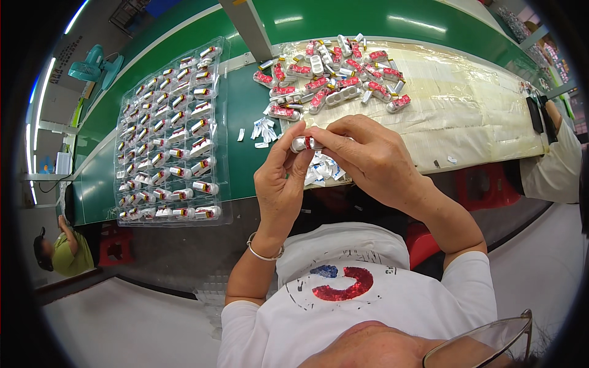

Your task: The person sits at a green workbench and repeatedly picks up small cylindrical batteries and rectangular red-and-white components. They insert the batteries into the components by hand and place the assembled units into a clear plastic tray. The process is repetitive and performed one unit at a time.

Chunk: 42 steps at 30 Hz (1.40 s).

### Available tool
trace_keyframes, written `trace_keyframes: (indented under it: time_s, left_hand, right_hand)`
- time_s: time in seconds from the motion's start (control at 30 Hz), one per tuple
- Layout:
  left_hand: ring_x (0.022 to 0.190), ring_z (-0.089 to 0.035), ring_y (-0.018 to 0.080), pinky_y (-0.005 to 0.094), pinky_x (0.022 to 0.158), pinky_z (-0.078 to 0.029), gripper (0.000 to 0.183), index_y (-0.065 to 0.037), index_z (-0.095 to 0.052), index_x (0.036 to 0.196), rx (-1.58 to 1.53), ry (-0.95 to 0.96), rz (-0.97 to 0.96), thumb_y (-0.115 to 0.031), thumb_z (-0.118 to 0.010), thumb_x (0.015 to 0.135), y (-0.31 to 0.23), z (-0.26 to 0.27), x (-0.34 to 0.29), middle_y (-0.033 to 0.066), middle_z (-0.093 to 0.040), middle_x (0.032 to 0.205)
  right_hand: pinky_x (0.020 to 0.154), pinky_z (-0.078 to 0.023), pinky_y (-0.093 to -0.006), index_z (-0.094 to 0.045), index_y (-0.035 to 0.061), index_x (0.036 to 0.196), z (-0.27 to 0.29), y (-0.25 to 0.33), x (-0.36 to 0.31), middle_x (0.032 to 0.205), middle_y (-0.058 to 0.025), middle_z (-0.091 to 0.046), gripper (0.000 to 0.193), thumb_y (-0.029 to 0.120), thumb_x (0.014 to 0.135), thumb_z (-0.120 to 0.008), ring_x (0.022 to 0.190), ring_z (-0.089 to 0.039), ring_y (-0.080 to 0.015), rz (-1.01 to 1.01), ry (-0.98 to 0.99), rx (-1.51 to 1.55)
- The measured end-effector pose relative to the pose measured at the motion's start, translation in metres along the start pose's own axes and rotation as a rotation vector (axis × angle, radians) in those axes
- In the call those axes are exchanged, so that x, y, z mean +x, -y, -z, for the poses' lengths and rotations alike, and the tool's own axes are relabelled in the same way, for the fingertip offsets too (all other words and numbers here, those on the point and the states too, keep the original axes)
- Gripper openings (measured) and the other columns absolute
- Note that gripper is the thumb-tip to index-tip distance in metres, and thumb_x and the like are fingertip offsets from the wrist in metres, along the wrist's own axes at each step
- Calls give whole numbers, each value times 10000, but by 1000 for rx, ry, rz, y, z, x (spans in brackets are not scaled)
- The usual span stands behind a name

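Pinched between the fingers of both hands is a small white oblong piece with a red label [299, 145]. My left hand [277, 178] grips its left end between thumb and forefinger. My right hand [377, 156] has its fingertips on the red part and covers most of the rest. Beyond them lies a pile of similar white, red-labelled pieces [317, 84] mixed with small silver cylinders. Some of the white pieces show several round hollows. Under and beside my hands are scattered small white and blue paper slips [265, 130].
To the left, a clear plastic tray [226, 132] holds rows of the pieces and cylinders. A metal post [248, 27] rises behind it from the green bench [236, 92]. Tape-covered sheeting [491, 132] spreads right. Red stools [491, 187] stand below; other people sit at both sides.
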<state>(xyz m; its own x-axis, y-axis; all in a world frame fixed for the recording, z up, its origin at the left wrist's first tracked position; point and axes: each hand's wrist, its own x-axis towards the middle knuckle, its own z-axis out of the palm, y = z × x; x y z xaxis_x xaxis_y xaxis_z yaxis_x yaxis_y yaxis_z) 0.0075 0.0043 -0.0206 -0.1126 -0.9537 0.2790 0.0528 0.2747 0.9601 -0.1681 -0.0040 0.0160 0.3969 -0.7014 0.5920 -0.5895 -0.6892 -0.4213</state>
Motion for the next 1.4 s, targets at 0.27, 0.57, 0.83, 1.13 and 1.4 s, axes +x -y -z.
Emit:
trace_keyframes:
  time_s: [0.27,0.57,0.83,1.13,1.4]
  left_hand:
    - [968,-596,105,237,862,-496,364,77,-527,1273,-23,-15,-46,10,-601,923,-1,-1,-1,109,-623,1143]
    - [1017,-603,127,251,886,-496,357,79,-528,1269,25,16,-61,11,-595,926,-2,2,-1,122,-631,1143]
    - [1006,-609,127,256,890,-497,340,74,-548,1253,38,23,-43,12,-599,922,-6,3,0,114,-641,1132]
    - [1013,-625,150,268,906,-511,341,72,-552,1240,-64,35,1,46,-603,904,-8,2,-1,157,-643,1136]
    - [1129,-600,246,330,961,-510,217,63,-568,1086,-266,-71,-42,86,-603,873,-9,-4,-1,251,-593,1208]
  right_hand:
    - [627,-530,-325,-660,34,1110,0,4,1,876,-95,-627,381,-15,732,-664,780,-635,-240,-8,-34,19]
    - [617,-528,-319,-643,25,1116,3,7,0,873,-88,-613,384,-12,735,-661,784,-625,-235,8,-16,-24]
    - [614,-528,-309,-634,8,1122,5,10,-1,896,-92,-602,385,-13,738,-647,817,-618,-233,10,4,-53]
    - [609,-550,-299,-680,46,1118,1,11,-2,910,-89,-630,427,-22,697,-692,797,-626,-217,18,-28,-135]
    - [766,-527,-328,-653,57,1163,-10,0,-3,1031,-94,-616,410,94,764,-740,932,-617,-243,-48,-152,280]
